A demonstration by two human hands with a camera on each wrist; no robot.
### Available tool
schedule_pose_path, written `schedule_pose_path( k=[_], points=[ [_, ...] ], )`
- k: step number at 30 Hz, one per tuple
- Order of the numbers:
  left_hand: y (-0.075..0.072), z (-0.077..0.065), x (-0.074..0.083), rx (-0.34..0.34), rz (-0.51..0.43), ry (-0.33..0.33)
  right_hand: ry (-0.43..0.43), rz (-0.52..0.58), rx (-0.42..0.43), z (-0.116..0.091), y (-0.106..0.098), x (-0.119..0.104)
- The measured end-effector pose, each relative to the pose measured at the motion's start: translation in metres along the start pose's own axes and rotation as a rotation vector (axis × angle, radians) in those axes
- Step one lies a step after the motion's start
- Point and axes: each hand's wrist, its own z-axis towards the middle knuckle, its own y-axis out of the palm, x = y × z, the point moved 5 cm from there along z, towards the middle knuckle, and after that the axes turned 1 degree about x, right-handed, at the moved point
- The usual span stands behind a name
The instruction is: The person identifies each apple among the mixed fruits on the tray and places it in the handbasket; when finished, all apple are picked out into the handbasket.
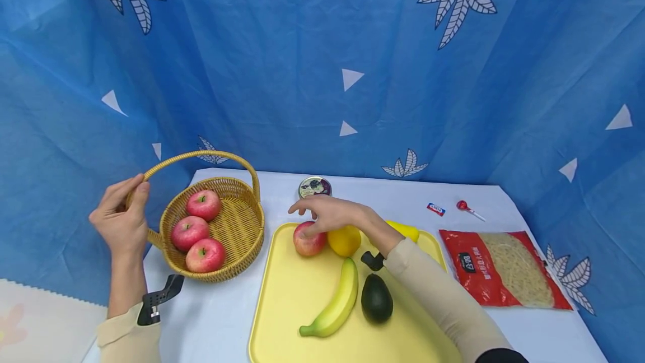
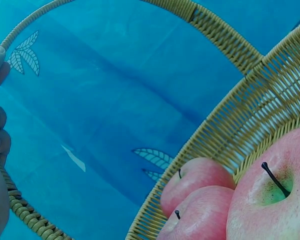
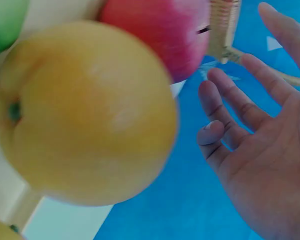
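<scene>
With curled fingers my left hand (image 1: 123, 212) grips the arched handle (image 1: 216, 154) of a wicker basket (image 1: 237, 268). Three red apples lie in it, the nearest apple (image 1: 205, 255) large in the left wrist view. My right hand (image 1: 327, 214) hovers over another red apple (image 1: 308, 242) at the far left corner of the yellow tray (image 1: 282, 296). In the right wrist view its fingers (image 3: 230, 100) are spread and loosely bent, apart from the apple (image 3: 160, 35). An orange (image 1: 345, 241) sits right beside that apple.
The tray also bears a banana (image 1: 335, 304), an avocado (image 1: 377, 298) and a yellow item (image 1: 405, 231) partly behind the right arm. A round tin (image 1: 314, 186) stands behind it. To the right lie a red noodle bag (image 1: 504, 269), a lollipop (image 1: 470, 210) and a small wrapped candy (image 1: 435, 209).
</scene>
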Motion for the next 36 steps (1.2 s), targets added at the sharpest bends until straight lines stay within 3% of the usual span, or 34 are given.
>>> schedule_pose_path(
  k=[7, 19, 29, 36],
  points=[
    [0.0, 0.0, 0.001, 0.003, 0.003, 0.0, 0.047, 0.004, -0.073, 0.006, 0.007, 0.016],
    [0.004, -0.001, 0.012, 0.003, -0.011, -0.006, 0.14, 0.007, -0.205, 0.007, 0.018, 0.023],
    [0.005, -0.001, 0.013, -0.001, -0.003, -0.007, 0.142, -0.024, -0.23, 0.007, 0.024, 0.022],
    [0.001, 0.0, 0.003, 0.001, -0.006, -0.013, 0.148, -0.049, -0.21, 0.007, 0.025, 0.021]
  ],
)
